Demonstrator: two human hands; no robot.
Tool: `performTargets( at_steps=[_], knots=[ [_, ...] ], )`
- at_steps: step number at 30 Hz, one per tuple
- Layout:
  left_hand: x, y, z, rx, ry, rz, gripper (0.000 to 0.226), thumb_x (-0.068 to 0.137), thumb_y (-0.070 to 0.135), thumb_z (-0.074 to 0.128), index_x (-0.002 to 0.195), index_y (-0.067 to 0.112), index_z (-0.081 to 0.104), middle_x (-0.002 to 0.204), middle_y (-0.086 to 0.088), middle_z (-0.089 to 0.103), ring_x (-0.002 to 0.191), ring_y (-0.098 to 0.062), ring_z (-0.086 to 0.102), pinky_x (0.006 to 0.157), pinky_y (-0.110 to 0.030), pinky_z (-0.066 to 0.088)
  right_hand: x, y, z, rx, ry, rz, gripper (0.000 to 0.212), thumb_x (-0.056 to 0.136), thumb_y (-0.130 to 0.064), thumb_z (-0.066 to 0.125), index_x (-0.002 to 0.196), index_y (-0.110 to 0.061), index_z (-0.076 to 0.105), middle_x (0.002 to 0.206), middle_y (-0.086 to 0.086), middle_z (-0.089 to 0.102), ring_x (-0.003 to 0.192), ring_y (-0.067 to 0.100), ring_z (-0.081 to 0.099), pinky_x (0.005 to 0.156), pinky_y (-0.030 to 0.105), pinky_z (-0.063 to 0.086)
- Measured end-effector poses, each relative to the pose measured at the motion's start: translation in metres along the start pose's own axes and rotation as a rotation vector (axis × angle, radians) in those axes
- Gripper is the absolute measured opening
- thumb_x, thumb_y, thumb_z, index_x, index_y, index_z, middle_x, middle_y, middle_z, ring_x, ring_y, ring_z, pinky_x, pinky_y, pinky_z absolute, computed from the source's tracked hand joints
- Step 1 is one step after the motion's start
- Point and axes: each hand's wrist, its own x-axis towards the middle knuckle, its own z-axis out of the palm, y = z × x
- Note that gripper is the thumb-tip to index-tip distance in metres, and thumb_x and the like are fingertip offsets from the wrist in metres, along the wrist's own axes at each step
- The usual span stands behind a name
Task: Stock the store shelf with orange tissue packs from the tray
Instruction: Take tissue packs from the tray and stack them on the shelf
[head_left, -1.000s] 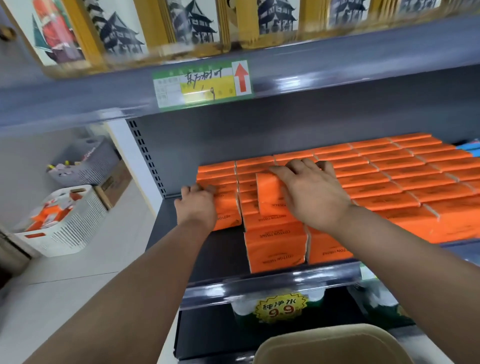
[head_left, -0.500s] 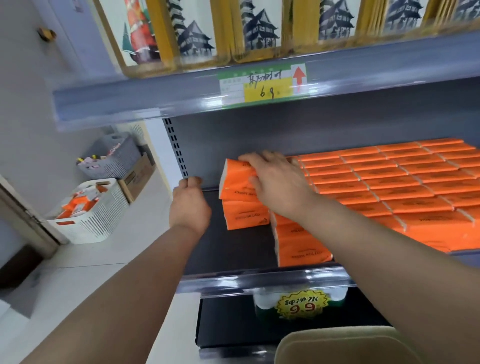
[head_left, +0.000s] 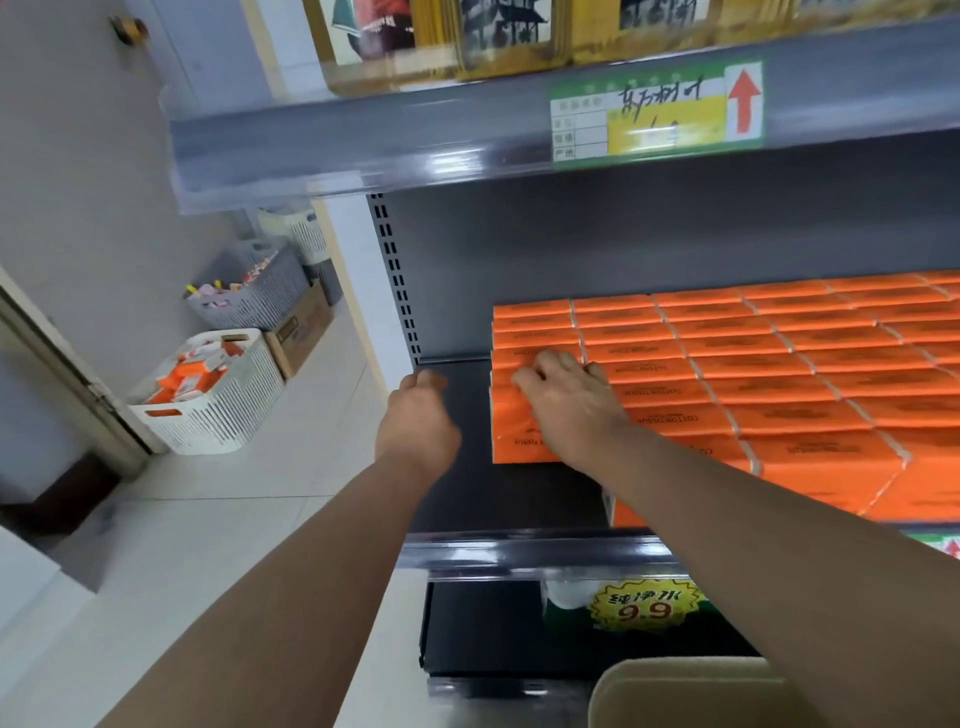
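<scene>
Resting the right hand palm down on the orange tissue packs, on the column nearest to the left hand. Bending the fingers a little over the tops of the packs, not closing them round any pack, so grasping nothing.

Holding the left hand just to the left of that column, over the bare dark part of the shelf, apart from the packs. Turning the back of this hand to the camera and curling the fingers in, clenched loosely with nothing showing inside. Not being able to tell if the fingertips are touching the shelf.

Showing the packs in tight rows, filling the shelf from under the right hand away to its right and back to the rear wall.

Leaving the white tray on the floor, well apart to the left of the left hand, with more orange packs lying inside without order. Showing behind the tray, farther from the hands, a gray basket and a cardboard box.

Reaching under the upper shelf, with a green and yellow price label above the right hand. Stretching the right forearm over a yellow sticker reading 9.9 on the level below.
</scene>
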Motion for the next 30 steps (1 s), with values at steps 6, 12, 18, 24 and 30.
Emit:
performTargets(
  at_steps=[6, 12, 18, 24, 30],
  knots=[
    [-0.002, 0.008, 0.008, -0.04, -0.019, 0.032, 0.048, 0.087, -0.001, 0.051, 0.134, 0.011, 0.048, 0.131, -0.008, 0.048, 0.118, -0.024, 0.05, 0.09, -0.03, 0.043, -0.001, -0.004, -0.002, -0.033, -0.065, 0.02, 0.065, 0.079, -0.002, 0.056, 0.139, -0.019, 0.036, 0.133, 0.01, 0.037, 0.126, 0.027, 0.034, 0.106, 0.045, 0.029],
    [-0.017, 0.018, 0.0, -0.048, 0.041, 0.106, 0.045, 0.088, -0.002, 0.048, 0.131, 0.01, 0.051, 0.13, -0.008, 0.051, 0.117, -0.025, 0.052, 0.091, -0.03, 0.043, -0.012, -0.001, -0.008, -0.046, -0.035, -0.004, 0.061, 0.084, -0.006, 0.059, 0.139, -0.019, 0.037, 0.137, 0.008, 0.038, 0.128, 0.026, 0.033, 0.104, 0.044, 0.03],
    [-0.055, 0.042, -0.012, -0.132, 0.087, 0.194, 0.04, 0.087, 0.0, 0.048, 0.125, 0.012, 0.056, 0.127, -0.007, 0.054, 0.117, -0.025, 0.052, 0.091, -0.03, 0.043, -0.058, 0.007, -0.021, -0.039, 0.113, 0.008, 0.063, 0.081, -0.006, 0.062, 0.138, -0.021, 0.04, 0.135, 0.006, 0.041, 0.125, 0.027, 0.036, 0.097, 0.042, 0.033],
    [-0.125, 0.065, 0.015, -0.172, 0.033, 0.345, 0.038, 0.085, -0.001, 0.051, 0.12, 0.011, 0.058, 0.121, -0.01, 0.059, 0.107, -0.025, 0.058, 0.085, -0.032, 0.046, -0.164, 0.022, -0.009, -0.064, 0.252, -0.022, 0.044, 0.071, -0.014, 0.072, 0.113, -0.015, 0.059, 0.111, 0.009, 0.056, 0.102, 0.031, 0.051, 0.077, 0.041, 0.041],
    [-0.192, 0.09, 0.08, -0.138, -0.182, 0.417, 0.039, 0.086, 0.0, 0.051, 0.123, 0.011, 0.057, 0.125, -0.008, 0.056, 0.115, -0.024, 0.054, 0.096, -0.038, 0.045, -0.271, 0.058, 0.032, -0.134, -0.06, 0.108, 0.053, 0.08, -0.017, 0.066, 0.13, -0.017, 0.05, 0.13, 0.009, 0.047, 0.121, 0.029, 0.042, 0.093, 0.042, 0.038]
  ],
)
